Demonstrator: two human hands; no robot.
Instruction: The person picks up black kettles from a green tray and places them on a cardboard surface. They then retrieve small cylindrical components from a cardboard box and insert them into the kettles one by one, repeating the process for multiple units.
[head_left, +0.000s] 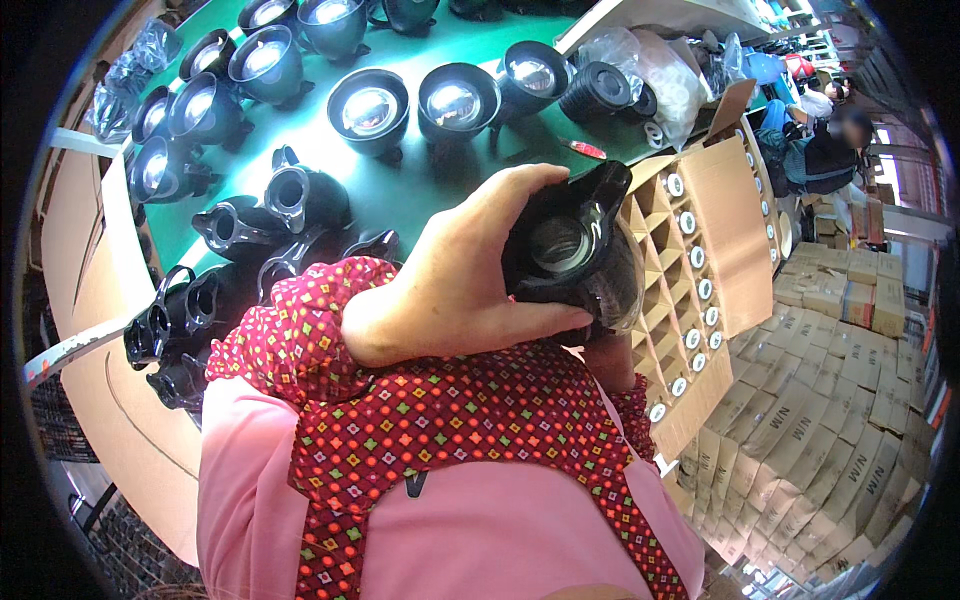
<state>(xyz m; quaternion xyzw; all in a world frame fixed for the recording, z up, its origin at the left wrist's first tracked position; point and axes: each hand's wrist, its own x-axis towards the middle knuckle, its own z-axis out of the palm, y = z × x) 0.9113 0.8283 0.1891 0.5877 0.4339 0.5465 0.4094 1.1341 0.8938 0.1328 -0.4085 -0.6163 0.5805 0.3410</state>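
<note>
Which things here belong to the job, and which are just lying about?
Likely the job:
black-and-clear jug in the left hand
similar black pieces on the green table
divided cardboard box

Likely lying about:
plastic bags
small red object
stacked cartons

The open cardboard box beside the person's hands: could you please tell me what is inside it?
Cardboard dividers and round white-topped items. The items' lower parts are hidden, and the held black-topped vessel covers part of the box's left edge.

Black vessels (368, 112) on green tabletop (240, 168)
</note>
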